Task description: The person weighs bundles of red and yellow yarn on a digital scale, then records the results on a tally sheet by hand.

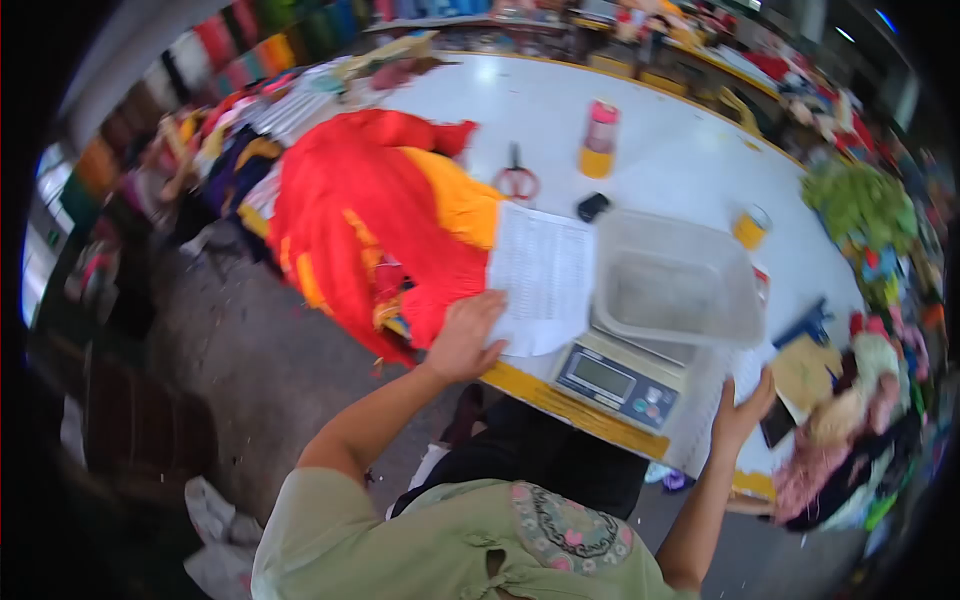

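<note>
Paper (545, 275) lies under our flat, open left hand (465, 335). Our open right hand (740, 410) touches the table (560, 110) edge beside the scale (615, 378).

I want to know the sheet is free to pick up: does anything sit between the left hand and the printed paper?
Nothing visible does. The left hand rests on the near corner of the printed paper, between the red cloth and the scale.

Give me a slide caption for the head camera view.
Left hand on a printed sheet, right hand at a paper, flanking a scale carrying a plastic tub.
</note>
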